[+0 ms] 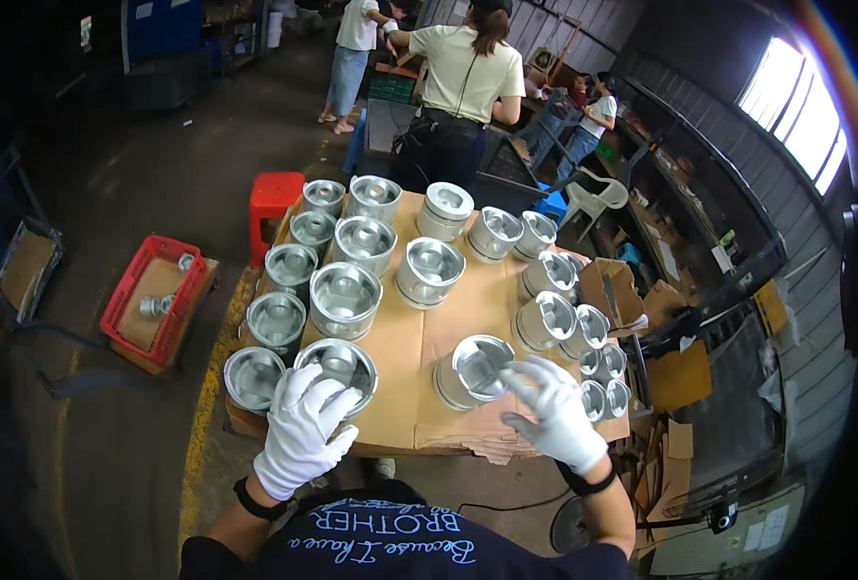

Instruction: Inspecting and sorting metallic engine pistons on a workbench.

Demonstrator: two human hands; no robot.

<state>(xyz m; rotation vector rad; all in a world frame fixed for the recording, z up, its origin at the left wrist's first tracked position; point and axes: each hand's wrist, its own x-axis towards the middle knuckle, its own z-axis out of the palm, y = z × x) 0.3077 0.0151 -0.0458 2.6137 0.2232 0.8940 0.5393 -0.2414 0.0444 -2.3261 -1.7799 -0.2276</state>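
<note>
Metal pistons stand on a cardboard-covered table (405, 387), most with their hollow ends up. My left hand (305, 430), in a white glove, has its fingers spread over the near side of a large piston (337, 360) at the table's front left; contact is hard to tell. Just left of it stands a smaller piston (254, 377). On the right, my gloved right hand (557, 411) has its fingers apart and slightly bent. Its fingertips are at the right rim of another large piston (455, 379), which stands alone near the front edge.
Piston rows line the table's left and right sides, with small ones (593, 398) at the right front. A red stool (272, 201) adjoins the far left corner. On the floor is a red basket (120, 290). A person (463, 72) stands beyond the table.
</note>
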